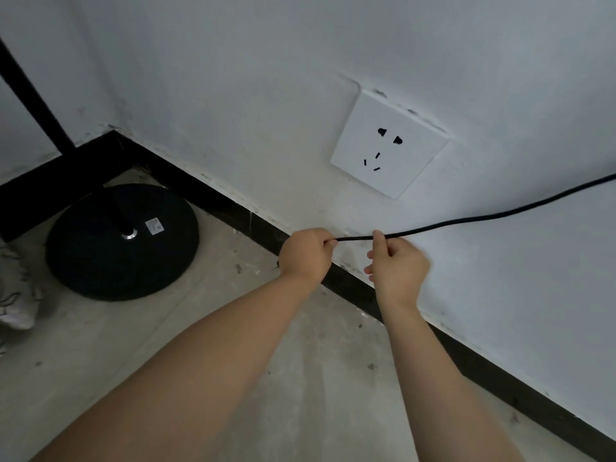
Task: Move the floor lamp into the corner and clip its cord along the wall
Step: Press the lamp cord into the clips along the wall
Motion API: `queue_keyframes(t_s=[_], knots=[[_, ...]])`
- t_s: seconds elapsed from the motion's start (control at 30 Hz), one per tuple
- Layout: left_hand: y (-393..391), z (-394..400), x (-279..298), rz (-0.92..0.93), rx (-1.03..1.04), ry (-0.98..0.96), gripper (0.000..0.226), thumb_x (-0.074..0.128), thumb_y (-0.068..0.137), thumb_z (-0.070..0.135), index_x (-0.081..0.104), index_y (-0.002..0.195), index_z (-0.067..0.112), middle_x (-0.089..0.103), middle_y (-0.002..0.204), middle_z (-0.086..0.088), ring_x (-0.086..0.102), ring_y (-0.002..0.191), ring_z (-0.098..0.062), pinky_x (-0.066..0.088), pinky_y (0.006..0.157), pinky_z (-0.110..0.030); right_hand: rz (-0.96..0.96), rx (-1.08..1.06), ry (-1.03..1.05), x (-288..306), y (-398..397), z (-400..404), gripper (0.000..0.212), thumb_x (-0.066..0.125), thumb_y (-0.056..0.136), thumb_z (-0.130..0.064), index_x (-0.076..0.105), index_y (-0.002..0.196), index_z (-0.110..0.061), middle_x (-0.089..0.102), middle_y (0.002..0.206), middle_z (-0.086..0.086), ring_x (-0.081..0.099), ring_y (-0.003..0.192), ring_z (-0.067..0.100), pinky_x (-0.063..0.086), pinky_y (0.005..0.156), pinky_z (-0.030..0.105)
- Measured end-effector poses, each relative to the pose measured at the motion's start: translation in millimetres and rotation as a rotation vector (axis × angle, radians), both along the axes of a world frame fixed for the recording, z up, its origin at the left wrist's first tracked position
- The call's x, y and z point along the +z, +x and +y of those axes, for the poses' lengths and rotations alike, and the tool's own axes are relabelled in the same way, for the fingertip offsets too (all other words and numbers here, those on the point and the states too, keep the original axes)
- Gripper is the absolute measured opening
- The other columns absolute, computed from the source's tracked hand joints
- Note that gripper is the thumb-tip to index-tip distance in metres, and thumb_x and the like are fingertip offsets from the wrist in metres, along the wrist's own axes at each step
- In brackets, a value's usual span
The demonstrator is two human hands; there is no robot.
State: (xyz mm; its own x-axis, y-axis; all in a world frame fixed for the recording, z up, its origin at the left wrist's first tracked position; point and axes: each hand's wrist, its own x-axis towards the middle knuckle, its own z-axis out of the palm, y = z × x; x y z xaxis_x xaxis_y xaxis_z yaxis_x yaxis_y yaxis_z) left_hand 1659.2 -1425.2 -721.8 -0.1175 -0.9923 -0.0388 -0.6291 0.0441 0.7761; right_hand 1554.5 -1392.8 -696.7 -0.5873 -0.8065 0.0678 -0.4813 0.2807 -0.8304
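Note:
The floor lamp's round black base point(121, 243) stands on the floor in the corner, its black pole point(33, 98) rising up and left out of view. A black cord point(466, 220) runs from the upper right along the white wall down to my hands. My left hand point(306, 253) is closed on the cord's end part, just above the black skirting. My right hand point(396, 265) pinches the same cord a little to the right, thumb and forefinger on it, other fingers loose. A short stretch of cord is pulled straight between both hands. No clip is visible.
A white wall socket point(390, 143) sits on the wall above my hands, nothing plugged in. Black skirting point(466, 358) runs along the wall base. A patterned white cloth point(15, 301) lies at the left edge on the grey floor point(300, 378).

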Motion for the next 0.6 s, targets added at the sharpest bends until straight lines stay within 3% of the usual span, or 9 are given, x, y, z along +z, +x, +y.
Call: queue_keyframes(t_s=[0.07, 0.17, 0.27, 0.37, 0.43, 0.5, 0.6], knots=[[-3.8, -1.6, -1.9, -0.031, -0.005, -0.009, 0.020, 0.050, 0.093, 0.016, 0.066, 0.095, 0.005, 0.071, 0.092, -0.018, 0.063, 0.083, -0.032, 0.044, 0.064, -0.029, 0.023, 0.005, 0.000, 0.2, -1.3, -0.3, 0.041, 0.051, 0.089, -0.022, 0.058, 0.064, 0.010, 0.064, 0.062, 0.026, 0.054, 0.040, 0.018, 0.053, 0.061, 0.044], [-2.7, -5.7, -2.5, -0.131, -0.061, -0.088, 0.023, 0.047, 0.094, 0.016, 0.065, 0.092, 0.002, 0.069, 0.093, -0.019, 0.061, 0.083, -0.032, 0.036, 0.059, -0.029, 0.064, 0.000, 0.005, 0.2, -4.5, 1.5, 0.042, 0.051, 0.089, -0.022, 0.059, 0.066, 0.012, 0.066, 0.063, 0.025, 0.062, 0.050, 0.031, 0.054, 0.064, 0.045], [4.0, -13.4, 2.1, -0.242, -0.137, -0.251, 0.022, 0.046, 0.094, 0.015, 0.063, 0.091, 0.002, 0.068, 0.095, -0.016, 0.059, 0.087, -0.031, 0.037, 0.073, -0.034, 0.070, -0.015, 0.012, -1.9, -7.0, 2.5, 0.043, 0.051, 0.088, -0.023, 0.059, 0.066, 0.012, 0.067, 0.066, 0.027, 0.063, 0.061, 0.042, 0.053, 0.066, 0.049], [8.8, -17.0, 9.9, -0.348, -0.186, -0.425, 0.016, 0.052, 0.090, 0.013, 0.065, 0.089, 0.004, 0.070, 0.092, -0.014, 0.059, 0.089, -0.029, 0.027, 0.082, -0.034, 0.040, -0.056, 0.025, -6.3, -9.0, 5.9, 0.042, 0.049, 0.089, -0.024, 0.059, 0.068, 0.011, 0.067, 0.072, 0.029, 0.063, 0.067, 0.045, 0.053, 0.070, 0.051], [8.5, -15.2, 14.3, -0.417, -0.242, -0.513, 0.007, 0.061, 0.080, 0.000, 0.065, 0.083, 0.003, 0.070, 0.086, -0.014, 0.061, 0.085, -0.030, 0.030, 0.086, -0.035, 0.019, -0.081, 0.038, -9.3, -11.1, 12.4, 0.041, 0.047, 0.090, -0.024, 0.060, 0.071, 0.010, 0.067, 0.072, 0.027, 0.063, 0.069, 0.044, 0.052, 0.072, 0.053], [7.7, -14.9, 16.1, -0.483, -0.318, -0.541, 0.024, 0.058, 0.069, -0.014, 0.064, 0.085, 0.003, 0.069, 0.087, -0.014, 0.060, 0.088, -0.030, 0.031, 0.091, -0.037, -0.002, -0.081, 0.057, -10.4, -13.3, 18.2, 0.041, 0.046, 0.091, -0.024, 0.059, 0.071, 0.008, 0.063, 0.065, 0.019, 0.064, 0.068, 0.041, 0.053, 0.073, 0.052], [10.2, -16.9, 19.4, -0.530, -0.367, -0.514, 0.038, 0.047, 0.067, -0.018, 0.062, 0.095, 0.002, 0.066, 0.096, -0.014, 0.056, 0.097, -0.030, 0.023, 0.098, -0.037, -0.056, -0.064, 0.047, -7.8, -19.1, 21.0, 0.037, 0.047, 0.091, -0.024, 0.056, 0.064, 0.001, 0.058, 0.060, 0.011, 0.062, 0.055, 0.032, 0.055, 0.070, 0.048]])
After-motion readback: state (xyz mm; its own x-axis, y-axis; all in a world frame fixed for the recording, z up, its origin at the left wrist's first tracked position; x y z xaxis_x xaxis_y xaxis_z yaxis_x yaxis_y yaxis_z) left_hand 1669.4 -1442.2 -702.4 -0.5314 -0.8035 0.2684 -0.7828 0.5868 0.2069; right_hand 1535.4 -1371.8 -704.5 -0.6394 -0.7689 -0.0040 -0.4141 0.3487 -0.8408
